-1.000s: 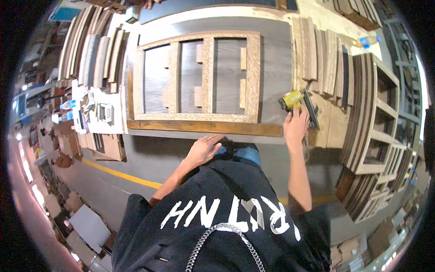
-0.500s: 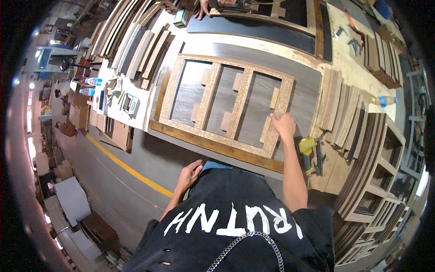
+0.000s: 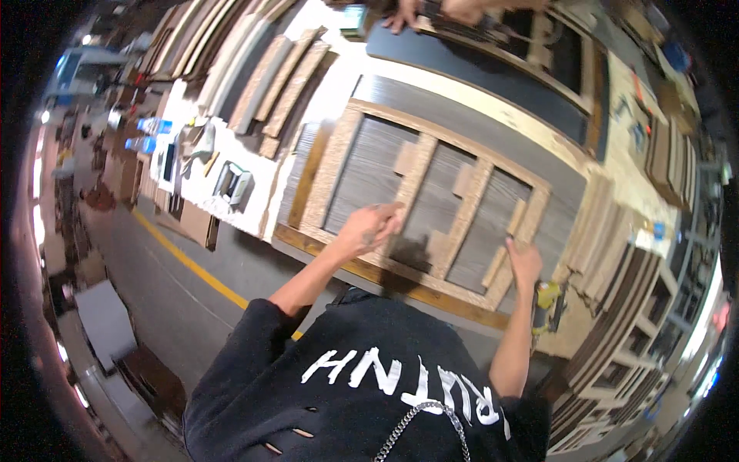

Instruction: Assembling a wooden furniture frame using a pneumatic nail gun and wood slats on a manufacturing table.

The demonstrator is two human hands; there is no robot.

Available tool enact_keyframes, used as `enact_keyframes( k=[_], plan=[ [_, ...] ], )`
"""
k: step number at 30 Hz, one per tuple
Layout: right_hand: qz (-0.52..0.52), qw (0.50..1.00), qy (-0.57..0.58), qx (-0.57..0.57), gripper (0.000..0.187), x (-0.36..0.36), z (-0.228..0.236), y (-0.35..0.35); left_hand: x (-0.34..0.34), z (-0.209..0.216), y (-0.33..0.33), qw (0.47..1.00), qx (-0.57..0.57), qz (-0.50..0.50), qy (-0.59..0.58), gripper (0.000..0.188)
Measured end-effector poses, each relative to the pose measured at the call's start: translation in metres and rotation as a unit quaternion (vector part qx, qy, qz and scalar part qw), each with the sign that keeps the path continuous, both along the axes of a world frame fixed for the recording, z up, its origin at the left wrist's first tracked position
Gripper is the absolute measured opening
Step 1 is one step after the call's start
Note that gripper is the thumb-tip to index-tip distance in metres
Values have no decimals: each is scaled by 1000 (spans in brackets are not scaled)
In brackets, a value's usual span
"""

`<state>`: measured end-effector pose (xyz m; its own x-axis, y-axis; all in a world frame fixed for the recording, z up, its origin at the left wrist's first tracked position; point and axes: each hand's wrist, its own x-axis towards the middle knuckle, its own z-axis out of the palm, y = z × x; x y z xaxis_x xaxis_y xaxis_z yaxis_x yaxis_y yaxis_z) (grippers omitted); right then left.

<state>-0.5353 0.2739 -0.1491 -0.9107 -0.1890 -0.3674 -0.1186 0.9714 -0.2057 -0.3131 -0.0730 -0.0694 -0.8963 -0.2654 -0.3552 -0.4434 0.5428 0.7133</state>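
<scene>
A chipboard frame [image 3: 420,173] with two crossbars and small wood blocks lies on a grey wood-grain panel [image 3: 369,86] on the bench. My right hand [image 3: 524,262] grips the right side bar of this frame, thumb at its inner edge beside a narrow block [image 3: 496,260]. Over the lower part of the left crossbar is my left hand [image 3: 372,229], its shadow falling on the panel nearby. Blur keeps its finger closure unclear, and it covers the block there. Along the near edge runs a brown strip [image 3: 431,292].
A yellow-green nail gun [image 3: 547,304] lies right of the frame, near stacked wood strips [image 3: 589,231]. Further right stand stacked frames [image 3: 627,323]. Across the bench, another person's hand [image 3: 406,15] touches a dark panel [image 3: 462,73]. Wood strips [image 3: 289,85] and a small box [image 3: 232,183] lie left.
My left hand has risen from beside my waist to the frame's left crossbar. My right hand stays on the right side bar. The whole view has shifted and tilted.
</scene>
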Motion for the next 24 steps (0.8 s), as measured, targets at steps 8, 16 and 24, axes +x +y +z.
enact_keyframes(
  k=[8, 16, 24],
  plan=[
    [-17, 998, -45, 50, 68, -14, -22, 2, 43, -21, -6, 996, 85, -7, 21, 45],
    [-136, 973, -183, 47, 90, -47, 3, 6, 93, -39, -24, 976, 187, 106, 21, 52],
    [-203, 964, -174, 6, 83, -32, 15, -25, 113, -49, -24, 955, 229, 186, 29, 47]
  ],
)
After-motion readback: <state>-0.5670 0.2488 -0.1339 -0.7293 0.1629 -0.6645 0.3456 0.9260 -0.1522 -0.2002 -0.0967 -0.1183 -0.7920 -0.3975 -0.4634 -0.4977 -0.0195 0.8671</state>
